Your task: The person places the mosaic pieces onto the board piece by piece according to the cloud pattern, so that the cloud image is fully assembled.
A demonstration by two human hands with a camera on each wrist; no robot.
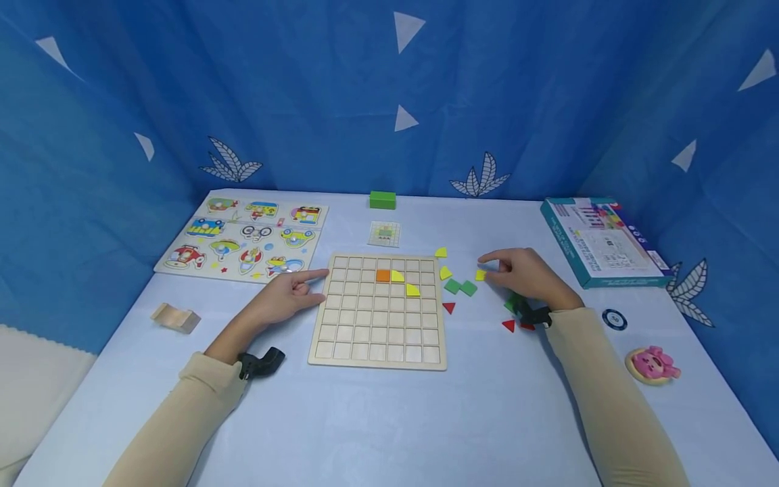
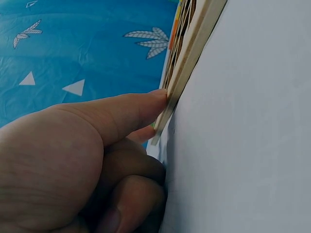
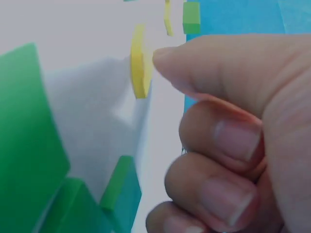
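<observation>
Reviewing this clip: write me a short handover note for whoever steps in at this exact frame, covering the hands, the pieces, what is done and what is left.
Left hand: index finger and thumb press on the left edge of the wooden grid board, steadying it; it holds nothing.
Right hand: thumb and forefinger touch a yellow piece on the table right of the board; not clearly lifted.
Done: an orange square and two yellow pieces sit in the board's upper rows.
Left: loose pieces right of the board, yellow, green squares and red triangles. The pattern card lies behind the board. Most cells are empty.
</observation>
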